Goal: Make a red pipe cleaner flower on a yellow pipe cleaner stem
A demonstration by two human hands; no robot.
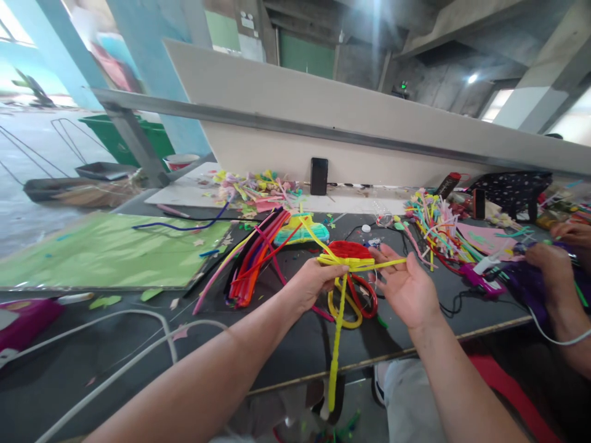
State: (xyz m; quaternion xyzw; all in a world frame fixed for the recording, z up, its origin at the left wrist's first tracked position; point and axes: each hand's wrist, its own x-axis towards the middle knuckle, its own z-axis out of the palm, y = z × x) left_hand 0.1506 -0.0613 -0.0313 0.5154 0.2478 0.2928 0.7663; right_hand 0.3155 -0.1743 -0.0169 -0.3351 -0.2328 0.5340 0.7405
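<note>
My left hand (314, 282) is closed, its thumb and fingers pinching a cluster of yellow pipe cleaners (357, 263) above the table edge. One twisted yellow strand hangs straight down from the cluster, and another rises toward the upper left. A further strand reaches right to my right hand (410, 286). That hand is open, palm turned up and fingers apart, with the strand lying across the fingers and its end by the thumb. Directly behind the cluster is a red fuzzy bundle (349, 249). Beneath it on the table lie a red loop (373, 303) and a yellow loop (347, 322).
Colored pipe cleaners (252, 264) lie left of my hands, near a turquoise bundle (302, 234). A green sheet (111, 249) covers the left side. A phone (319, 176) leans on the white board. Another person's hands (551, 271) work at right, near a purple glue gun (482, 280).
</note>
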